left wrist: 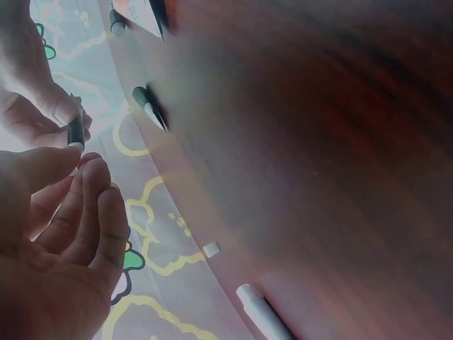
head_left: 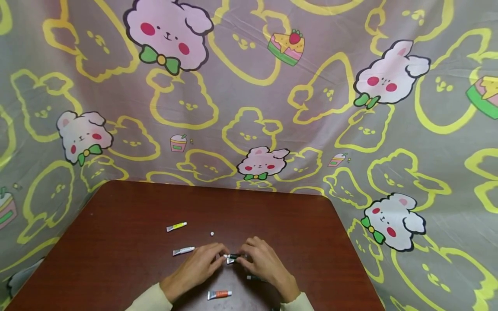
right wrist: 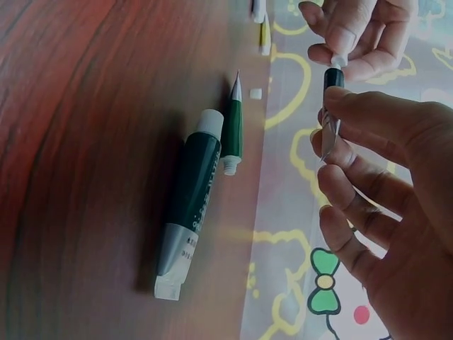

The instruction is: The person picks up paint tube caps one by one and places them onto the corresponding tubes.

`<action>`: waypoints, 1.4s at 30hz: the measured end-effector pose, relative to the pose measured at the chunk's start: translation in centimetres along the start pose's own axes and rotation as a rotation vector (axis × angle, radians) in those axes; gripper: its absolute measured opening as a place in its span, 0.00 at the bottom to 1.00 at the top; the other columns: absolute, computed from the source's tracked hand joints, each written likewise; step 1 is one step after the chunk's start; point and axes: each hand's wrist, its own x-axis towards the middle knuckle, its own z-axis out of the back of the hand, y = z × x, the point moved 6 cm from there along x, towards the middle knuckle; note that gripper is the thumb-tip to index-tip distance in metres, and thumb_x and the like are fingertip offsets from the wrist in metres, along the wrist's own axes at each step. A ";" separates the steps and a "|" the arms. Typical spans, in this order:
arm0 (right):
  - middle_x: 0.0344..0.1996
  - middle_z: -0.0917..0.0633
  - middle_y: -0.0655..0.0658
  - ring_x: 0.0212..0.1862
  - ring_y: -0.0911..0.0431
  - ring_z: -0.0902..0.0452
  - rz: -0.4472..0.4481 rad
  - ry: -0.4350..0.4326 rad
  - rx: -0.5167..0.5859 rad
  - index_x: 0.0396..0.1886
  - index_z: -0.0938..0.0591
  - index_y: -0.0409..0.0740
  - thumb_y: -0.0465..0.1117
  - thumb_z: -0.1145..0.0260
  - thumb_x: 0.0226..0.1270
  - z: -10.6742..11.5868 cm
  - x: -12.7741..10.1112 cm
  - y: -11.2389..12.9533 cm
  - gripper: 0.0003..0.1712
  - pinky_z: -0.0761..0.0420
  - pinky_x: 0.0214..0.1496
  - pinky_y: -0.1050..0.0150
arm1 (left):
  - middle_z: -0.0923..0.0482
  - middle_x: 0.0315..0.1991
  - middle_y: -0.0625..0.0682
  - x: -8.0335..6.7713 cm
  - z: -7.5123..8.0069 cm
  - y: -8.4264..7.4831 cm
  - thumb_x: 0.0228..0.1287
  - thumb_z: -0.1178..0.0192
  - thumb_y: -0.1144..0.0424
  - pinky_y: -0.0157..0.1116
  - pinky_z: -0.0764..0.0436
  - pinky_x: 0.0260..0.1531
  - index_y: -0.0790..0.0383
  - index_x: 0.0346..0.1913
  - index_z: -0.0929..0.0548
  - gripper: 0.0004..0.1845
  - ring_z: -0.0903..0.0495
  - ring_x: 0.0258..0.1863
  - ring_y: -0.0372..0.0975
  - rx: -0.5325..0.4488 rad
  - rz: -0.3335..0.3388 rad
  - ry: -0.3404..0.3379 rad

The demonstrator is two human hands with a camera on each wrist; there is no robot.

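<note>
Pinching a small dark tube between them, both hands meet near the table's near-middle: the right hand grips the body with curled fingers, and the left hand nips the white cap at the tube's left end with thumb and fingertips. An orange tube lies nearer, between the wrists; a white tube sits just left of the left hand, a yellow tube farther off, and a loose cap beyond the hands. Two green tubes lie on the wood beside the right hand.
</note>
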 end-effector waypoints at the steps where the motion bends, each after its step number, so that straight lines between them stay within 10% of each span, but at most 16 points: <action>1: 0.37 0.14 0.57 0.39 0.62 0.23 0.004 0.000 -0.001 0.40 0.09 0.55 0.49 0.17 0.64 0.0 0.0 0.1 0.09 0.24 0.40 0.68 | 0.13 0.39 0.41 0.0 -0.1 0.0 0.70 0.28 0.70 0.29 0.21 0.33 0.53 0.46 0.13 0.09 0.22 0.34 0.23 -0.002 0.000 0.003; 42: 0.37 0.15 0.58 0.41 0.62 0.22 0.057 -0.012 0.061 0.42 0.11 0.55 0.48 0.19 0.66 0.0 -0.2 0.5 0.09 0.22 0.46 0.64 | 0.17 0.33 0.36 -0.4 -0.4 0.4 0.66 0.24 0.68 0.24 0.25 0.29 0.48 0.43 0.18 0.14 0.26 0.30 0.21 -0.021 -0.024 -0.080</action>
